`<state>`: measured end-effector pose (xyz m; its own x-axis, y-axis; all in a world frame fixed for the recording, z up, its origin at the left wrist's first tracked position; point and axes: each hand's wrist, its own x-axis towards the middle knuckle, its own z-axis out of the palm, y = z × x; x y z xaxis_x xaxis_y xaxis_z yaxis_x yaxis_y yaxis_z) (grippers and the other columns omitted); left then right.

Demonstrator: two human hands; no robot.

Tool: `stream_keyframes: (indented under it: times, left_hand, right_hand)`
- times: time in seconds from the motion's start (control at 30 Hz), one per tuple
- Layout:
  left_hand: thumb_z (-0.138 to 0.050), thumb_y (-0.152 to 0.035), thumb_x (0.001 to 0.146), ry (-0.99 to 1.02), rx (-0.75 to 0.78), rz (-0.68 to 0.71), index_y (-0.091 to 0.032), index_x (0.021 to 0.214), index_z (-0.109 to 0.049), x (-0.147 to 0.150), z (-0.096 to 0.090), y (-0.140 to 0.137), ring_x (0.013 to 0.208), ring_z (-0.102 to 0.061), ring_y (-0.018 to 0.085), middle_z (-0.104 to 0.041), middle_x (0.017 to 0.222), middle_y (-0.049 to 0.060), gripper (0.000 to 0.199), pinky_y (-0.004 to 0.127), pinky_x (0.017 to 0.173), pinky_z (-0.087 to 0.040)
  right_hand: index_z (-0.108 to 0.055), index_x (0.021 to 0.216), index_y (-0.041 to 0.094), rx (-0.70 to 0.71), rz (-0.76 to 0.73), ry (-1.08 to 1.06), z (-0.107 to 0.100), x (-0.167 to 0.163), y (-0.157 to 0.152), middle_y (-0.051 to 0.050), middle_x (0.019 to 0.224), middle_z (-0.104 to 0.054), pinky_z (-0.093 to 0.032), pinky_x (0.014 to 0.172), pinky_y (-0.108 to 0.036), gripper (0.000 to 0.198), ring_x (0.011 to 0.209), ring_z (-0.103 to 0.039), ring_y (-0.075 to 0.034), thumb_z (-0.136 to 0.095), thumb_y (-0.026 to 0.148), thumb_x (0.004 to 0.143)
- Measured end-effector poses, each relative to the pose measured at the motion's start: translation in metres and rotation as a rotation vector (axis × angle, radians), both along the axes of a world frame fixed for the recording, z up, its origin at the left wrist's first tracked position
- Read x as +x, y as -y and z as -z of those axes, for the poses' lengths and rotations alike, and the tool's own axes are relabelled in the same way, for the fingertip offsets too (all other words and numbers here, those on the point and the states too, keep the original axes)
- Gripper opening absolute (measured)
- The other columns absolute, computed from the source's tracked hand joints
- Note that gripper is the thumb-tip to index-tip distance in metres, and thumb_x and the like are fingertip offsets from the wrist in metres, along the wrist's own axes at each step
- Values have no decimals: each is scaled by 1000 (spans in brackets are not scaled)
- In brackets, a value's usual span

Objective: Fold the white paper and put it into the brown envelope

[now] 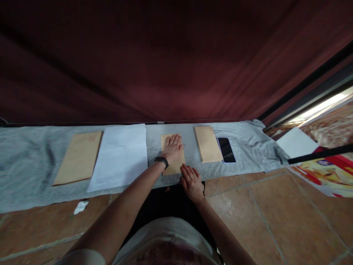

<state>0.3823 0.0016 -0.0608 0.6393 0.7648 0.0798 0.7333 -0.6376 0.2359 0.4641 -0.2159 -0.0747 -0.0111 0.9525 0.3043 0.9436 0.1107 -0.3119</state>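
A tan paper envelope (172, 168) lies flat on the grey cloth in front of me. My left hand (172, 148), with a black band at the wrist, rests flat over its upper part, fingers stretched out. Near the envelope's lower right corner, my right hand (191, 181) lies with its fingers extended, the fingertips at the edge of the paper. Neither hand grips anything. To the right sits a thicker tan stack, seemingly of envelopes (209, 143). White paper sheets (121, 154) are spread to the left, beside a larger tan stack or envelope (78, 157).
A phone (226, 150) lies right of the tan stack. The grey cloth (30, 165) covers a long narrow surface against a dark red curtain (165, 73). A white scrap (81, 207) is on the tiled floor (248, 213). A colourful printed box or sheet (328, 169) stands at far right.
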Motion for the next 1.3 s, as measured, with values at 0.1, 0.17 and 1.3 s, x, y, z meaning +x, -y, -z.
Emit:
stream_keyframes:
  times: [0.1, 0.17, 1.3]
  left_hand:
    - [-28, -36, 101, 7, 1, 13, -17, 158, -31, -3, 2, 6, 155, -20, 27, -35, 163, 9, 60, 54, 126, -9]
    - [-28, -36, 101, 11, 5, 36, -17, 157, -33, -6, 3, 12, 154, -21, 26, -37, 162, 9, 59, 53, 126, -8]
    - [-44, -45, 100, -4, 142, 266, -12, 157, -28, -91, 1, 144, 153, -25, 26, -34, 163, 14, 68, 48, 127, -18]
  right_hand:
    - [-34, 157, 22, 5, -4, -13, 1, 0, 0, -6, 154, -49, -32, 119, -46, 55, 142, -45, -23, -42, 27, 103]
    - [-35, 156, 22, 7, -6, -22, 1, 0, 0, -6, 155, -48, -31, 120, -46, 54, 142, -45, -23, -42, 27, 103]
    - [-40, 154, 20, 55, -27, -34, 10, 3, 1, -8, 151, -53, -31, 119, -46, 51, 142, -45, -22, -42, 22, 103]
